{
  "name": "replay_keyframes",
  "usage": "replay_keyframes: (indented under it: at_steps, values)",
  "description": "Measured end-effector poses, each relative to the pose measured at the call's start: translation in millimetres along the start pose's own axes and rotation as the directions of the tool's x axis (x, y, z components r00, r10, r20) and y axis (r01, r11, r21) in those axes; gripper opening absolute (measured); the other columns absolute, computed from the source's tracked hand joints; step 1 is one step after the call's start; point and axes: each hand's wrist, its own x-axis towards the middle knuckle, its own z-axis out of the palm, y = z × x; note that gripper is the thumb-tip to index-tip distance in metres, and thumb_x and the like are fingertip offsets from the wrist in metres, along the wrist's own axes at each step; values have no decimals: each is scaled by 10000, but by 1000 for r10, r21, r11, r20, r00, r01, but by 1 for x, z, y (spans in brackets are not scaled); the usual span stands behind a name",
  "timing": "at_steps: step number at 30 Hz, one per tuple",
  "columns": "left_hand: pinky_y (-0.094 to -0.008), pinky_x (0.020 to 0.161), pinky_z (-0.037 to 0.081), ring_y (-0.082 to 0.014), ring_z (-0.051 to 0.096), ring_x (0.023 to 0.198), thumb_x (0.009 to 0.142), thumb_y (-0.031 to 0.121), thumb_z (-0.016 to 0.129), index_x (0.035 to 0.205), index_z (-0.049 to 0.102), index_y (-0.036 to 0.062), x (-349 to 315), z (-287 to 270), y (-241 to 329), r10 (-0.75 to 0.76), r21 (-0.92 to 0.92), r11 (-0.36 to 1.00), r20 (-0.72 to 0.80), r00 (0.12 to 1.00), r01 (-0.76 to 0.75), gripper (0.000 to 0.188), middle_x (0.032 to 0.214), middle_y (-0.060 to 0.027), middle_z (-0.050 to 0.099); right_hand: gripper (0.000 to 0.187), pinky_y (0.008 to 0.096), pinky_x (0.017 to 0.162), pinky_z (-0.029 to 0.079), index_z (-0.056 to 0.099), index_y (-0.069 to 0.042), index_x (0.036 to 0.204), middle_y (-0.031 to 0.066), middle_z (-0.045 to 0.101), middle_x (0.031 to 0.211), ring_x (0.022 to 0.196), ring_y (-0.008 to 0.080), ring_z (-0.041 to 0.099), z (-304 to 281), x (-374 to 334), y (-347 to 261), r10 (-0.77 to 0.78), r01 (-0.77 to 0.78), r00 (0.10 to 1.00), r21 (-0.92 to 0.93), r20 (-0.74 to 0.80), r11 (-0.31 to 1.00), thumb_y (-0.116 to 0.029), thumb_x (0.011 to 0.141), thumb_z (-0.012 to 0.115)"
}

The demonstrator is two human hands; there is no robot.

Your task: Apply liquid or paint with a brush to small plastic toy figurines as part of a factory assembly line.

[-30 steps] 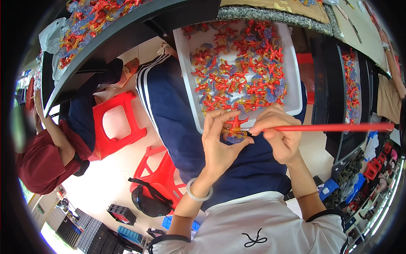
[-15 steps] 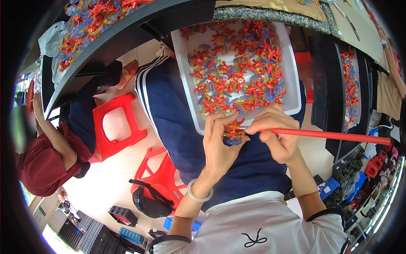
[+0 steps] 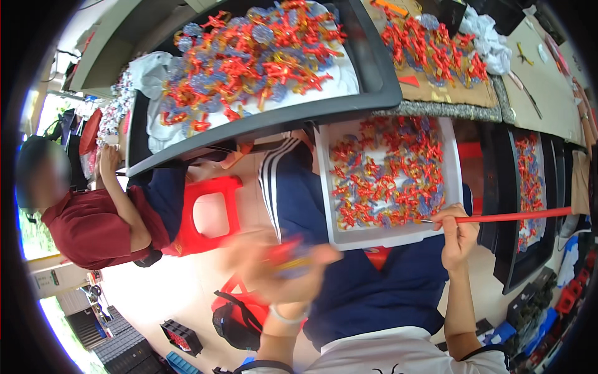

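Note:
My left hand (image 3: pixel 274 268), smeared by motion, is left of the white tray with its fingers closed around a small red, yellow and blue plastic figure (image 3: pixel 289 254). The figure's details are blurred. By the tray's near right corner, my right hand (image 3: pixel 458 234) grips a long red-handled paintbrush (image 3: pixel 517 216). Its thin tip points left over the tray's near side, and its handle stretches out to the right. The white tray (image 3: pixel 456 174) rests over my lap and holds many similar translucent red, yellow and blue figures (image 3: pixel 386 181).
A large black tray (image 3: pixel 389 93) heaped with figures stands at the upper left. More figures lie on cardboard (image 3: pixel 448 93) on the table. Another black tray (image 3: pixel 507 265) is at the right. A person in maroon (image 3: pixel 99 230) sits left, near a red stool (image 3: pixel 233 206).
My left hand has swung left, away from the tray, carrying the figure. My right hand and the paintbrush have come away from the figure. The view has shifted, showing more of the black tray.

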Motion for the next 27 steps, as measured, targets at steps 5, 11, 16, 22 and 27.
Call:
replay_keyframes:
  at_steps: [5,11,16,22,27]
  values:
    - [-390,913,433,-296,512,1097,805,231,756,1309,400,-76,133,15,-24,97,124,991,-428,899,-48,689,1293,-205,485,260,274,604,413,657,15,803,85,605,654,595,146,545,5,-11,-1,68,-71,997,130,23,989,-152,949,521]
    - [-370,918,426,-227,495,1127,774,12,666,1204,493,-31,61,69,1,-86,-266,962,-92,992,58,466,1227,-146,525,223,253,634,434,669,37,849,78,643,736,658,120,573,-5,-18,11,138,-111,981,184,-139,977,-121,941,542]
    - [-436,885,465,-381,536,1065,771,26,658,1200,508,28,-47,129,-22,-131,-90,960,694,708,265,455,1200,-189,498,186,243,671,460,649,50,930,86,644,866,699,106,556,-16,-23,24,288,-229,933,262,-214,937,-85,957,523]
    - [-429,886,472,-395,535,1066,756,38,672,1176,543,45,-75,198,-92,-219,168,976,749,626,141,439,1195,-204,507,164,232,667,461,662,54,965,85,634,827,695,113,571,-16,-50,33,211,-168,959,222,-189,961,-42,940,531]
    - [-424,896,465,-376,543,1061,766,147,700,1009,630,77,-82,220,-82,-215,156,975,822,527,156,263,1169,-188,527,165,227,649,461,674,42,964,84,645,848,697,104,574,-15,-67,38,311,-262,939,279,-147,924,-71,938,557]
